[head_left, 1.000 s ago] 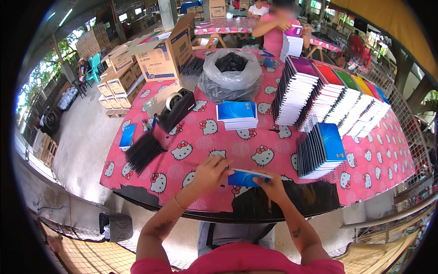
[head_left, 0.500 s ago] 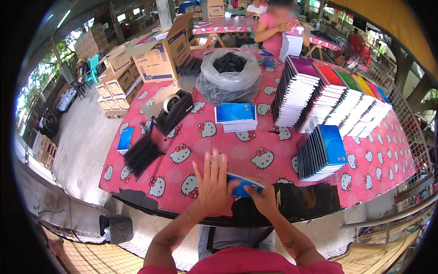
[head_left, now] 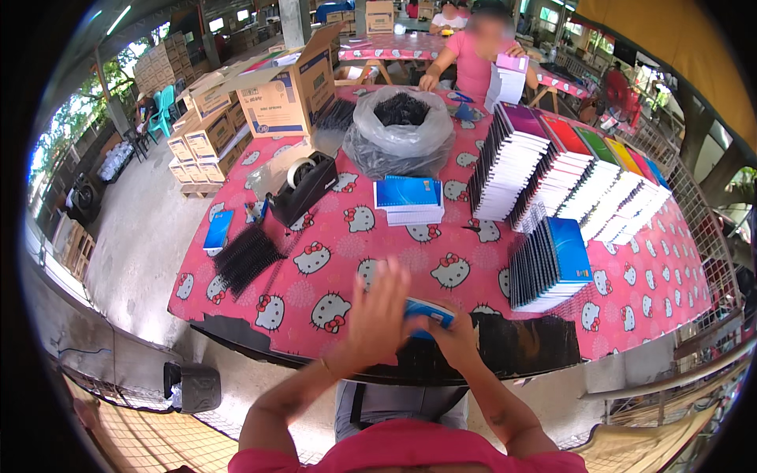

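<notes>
At the table's near edge my right hand (head_left: 457, 340) grips a small blue-covered notebook (head_left: 431, 308), thumb on top of the cover. My left hand (head_left: 375, 319) is held flat with fingers stretched out and somewhat blurred. Its palm side is at the notebook's left end, partly hiding it; whether it presses there I cannot tell. Farther off lies a short stack of blue notebooks (head_left: 408, 193) with white page edges. To the right stands a pile of spiral-bound blue notebooks (head_left: 550, 264). A bundle of black binding coils (head_left: 246, 260) rests to the left.
A black tape dispenser (head_left: 303, 193) and a small blue booklet (head_left: 218, 230) occupy the left side. Behind are a plastic bag of black coils (head_left: 398, 134) and an open cardboard box (head_left: 288, 98). Tall stacks of coloured notebooks (head_left: 512, 162) line the right. Across the table sits a co-worker (head_left: 477, 59).
My left hand has tilted over to the right, fingers closer together, against the notebook. The co-worker across the table has lowered one hand to the tabletop. The view has shifted slightly.
</notes>
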